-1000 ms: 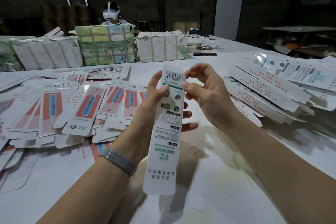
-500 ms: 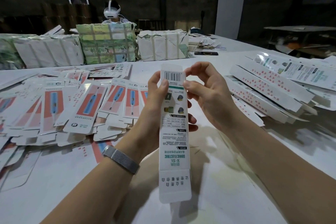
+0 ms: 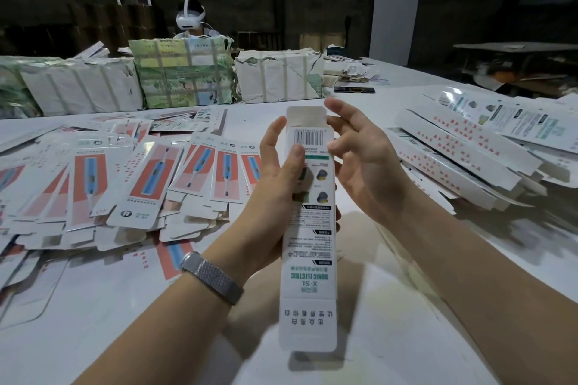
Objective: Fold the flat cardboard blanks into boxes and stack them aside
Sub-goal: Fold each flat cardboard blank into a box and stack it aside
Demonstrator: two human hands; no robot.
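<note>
Left hand [image 3: 278, 187] fingers clamped on half-formed box [image 3: 309, 228]; right hand [image 3: 359, 159] fingers apart at top flap, unclosed. Folded boxes [image 3: 463, 159] stacked surface right edge; flat blanks [image 3: 131, 178] remain left.

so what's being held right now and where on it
The left hand holds the long white box by its upper part, thumb pressed just below the barcode. The right hand is beside the top end, fingers loose, with no clear grip.

Long box [image 3: 308, 228] between both hands [image 3: 278, 184]
</note>
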